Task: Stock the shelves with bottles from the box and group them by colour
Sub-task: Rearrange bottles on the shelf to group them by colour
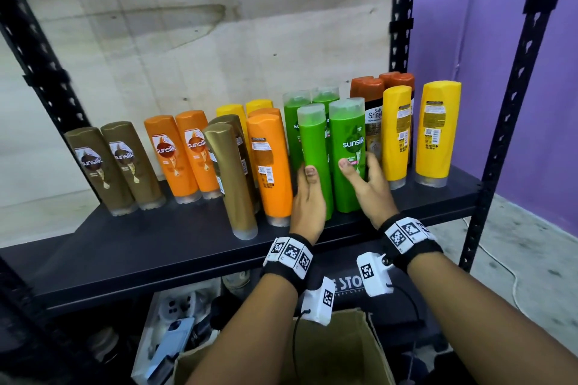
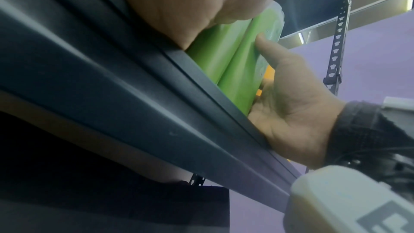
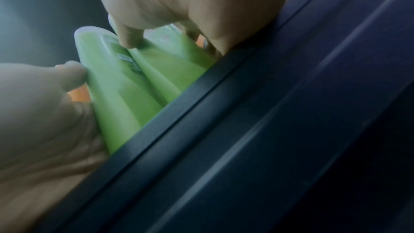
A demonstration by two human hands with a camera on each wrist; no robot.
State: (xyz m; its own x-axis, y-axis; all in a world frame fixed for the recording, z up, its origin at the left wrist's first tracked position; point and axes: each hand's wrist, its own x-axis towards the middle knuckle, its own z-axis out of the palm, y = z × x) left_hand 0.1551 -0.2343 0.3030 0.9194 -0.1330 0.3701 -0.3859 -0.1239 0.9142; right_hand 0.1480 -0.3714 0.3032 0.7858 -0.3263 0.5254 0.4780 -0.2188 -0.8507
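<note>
Two green bottles stand side by side near the front of the dark shelf. My left hand grips the left green bottle, thumb on its front. My right hand grips the right green bottle, thumb on the label and fingers round its right side. The left wrist view shows the left hand above both green bottles and the right hand beside them. In the right wrist view the right hand holds one green bottle and the left hand the other.
Two more green bottles stand behind. To the left are brown, orange, gold and orange bottles; to the right, yellow ones and brown-capped ones. A cardboard box sits below the shelf.
</note>
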